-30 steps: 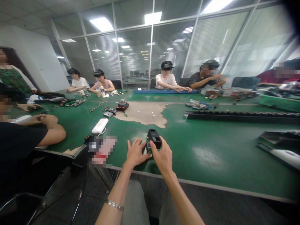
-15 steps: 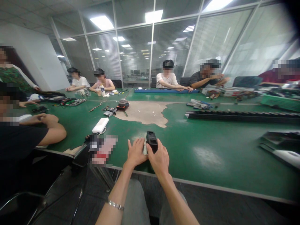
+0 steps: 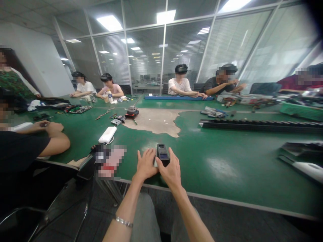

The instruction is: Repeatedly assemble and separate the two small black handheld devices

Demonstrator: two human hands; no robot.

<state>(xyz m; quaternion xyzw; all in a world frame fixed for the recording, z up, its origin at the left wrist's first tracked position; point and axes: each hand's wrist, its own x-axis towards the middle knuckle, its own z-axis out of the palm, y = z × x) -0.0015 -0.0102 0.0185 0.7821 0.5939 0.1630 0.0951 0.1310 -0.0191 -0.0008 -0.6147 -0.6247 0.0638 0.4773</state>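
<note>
A light, even grip should suit the black, box-shaped plastic device [image 3: 163, 152], which the right hand [image 3: 172, 169] pinches while the left hand [image 3: 146, 164] rests spread alongside.

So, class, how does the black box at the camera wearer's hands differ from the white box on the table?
The black box sits between the right hand's thumb and fingers; no hand touches the white box. The black box's top has darker patches, while the white box's looks plain. A cord shows beside the white box, none by the black box. Both are oblong.
</note>
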